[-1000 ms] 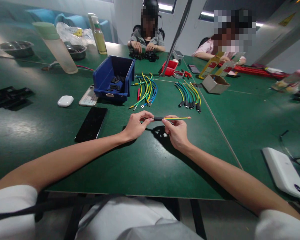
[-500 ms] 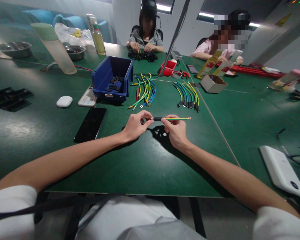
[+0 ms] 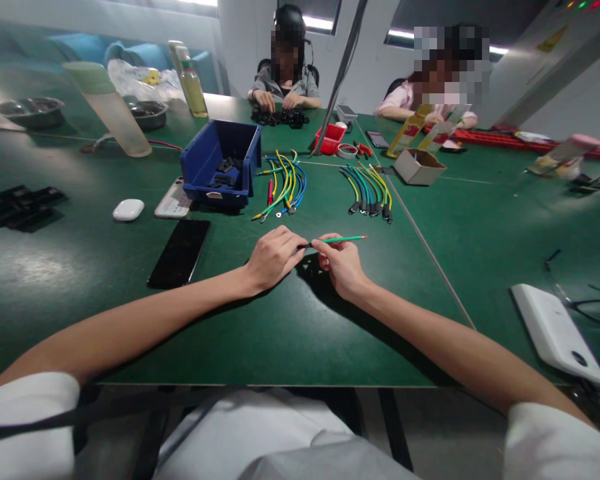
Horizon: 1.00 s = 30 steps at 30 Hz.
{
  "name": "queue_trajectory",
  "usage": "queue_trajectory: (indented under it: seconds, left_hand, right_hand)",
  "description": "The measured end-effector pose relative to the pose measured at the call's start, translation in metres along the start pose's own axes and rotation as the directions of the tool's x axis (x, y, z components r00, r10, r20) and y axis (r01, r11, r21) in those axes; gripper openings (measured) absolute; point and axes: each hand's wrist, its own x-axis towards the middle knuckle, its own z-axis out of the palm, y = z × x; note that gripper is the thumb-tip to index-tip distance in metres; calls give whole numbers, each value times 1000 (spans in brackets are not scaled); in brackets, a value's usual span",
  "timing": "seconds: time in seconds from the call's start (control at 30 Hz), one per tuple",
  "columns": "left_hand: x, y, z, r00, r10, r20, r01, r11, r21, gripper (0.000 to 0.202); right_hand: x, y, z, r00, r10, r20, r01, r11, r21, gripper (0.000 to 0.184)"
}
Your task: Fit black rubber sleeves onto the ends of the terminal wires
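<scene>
A short green-yellow wire (image 3: 345, 239) with a black sleeve on its left end is held level just above the green table (image 3: 290, 320). My left hand (image 3: 273, 257) pinches the sleeved end with fingers closed. My right hand (image 3: 340, 263) grips the wire's middle, its bare right end sticking out. Beyond my hands lie a loose bundle of coloured wires (image 3: 283, 187) and a second bundle of sleeved wires (image 3: 367, 190). A blue bin (image 3: 220, 163) holding black sleeves stands to the left of them.
A black phone (image 3: 180, 252), another phone (image 3: 173, 200) and a white earbud case (image 3: 129, 209) lie left. A white power bank (image 3: 555, 330) lies right. A cardboard box (image 3: 420, 167), red tray (image 3: 330, 138), bottles and metal bowls stand farther back. Two other people work at the far edge.
My hands have drawn closer together, and less of the black sleeve shows between them. The wire end sits slightly lower and nearer. The view has shifted a little.
</scene>
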Motion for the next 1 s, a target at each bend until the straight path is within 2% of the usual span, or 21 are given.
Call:
queue_trajectory:
  seconds: [0.1,0.17,0.23,0.33,0.5,0.63,0.77,0.87,1.0]
  left_hand:
    - [2,3,1,991,-129,-30,124,984,-124,12]
    - [4,5,1,968,-251,-24,240,944,-226,10]
    - [5,6,1,938,-346,14,332,887,-320,11]
    - [7,4,4,904,-418,91,412,793,-449,18]
    - [9,-2,11,850,-472,231,483,528,-698,26]
    - [12,-4,11,784,-511,351,553,319,-770,28]
    - [14,-5,8,761,-480,436,548,118,-828,26]
    - [15,-6,9,761,-481,435,539,97,-837,23]
    - [13,-8,12,764,-504,402,544,169,-822,26]
  right_hand:
    - [3,-1,-2,995,-82,49,86,993,-77,29]
    - [6,0,-4,986,-146,79,156,978,-138,30]
    - [8,0,-5,979,-181,93,195,965,-176,31]
    - [11,1,-6,974,-205,100,222,953,-205,32]
    - [13,1,-5,957,-272,97,288,925,-248,31]
    - [17,1,0,945,-303,126,325,916,-234,31]
    - [22,5,9,947,-292,132,313,930,-193,37]
    - [25,9,13,953,-273,131,294,938,-182,39]
    - [26,10,10,953,-259,159,287,939,-191,41]
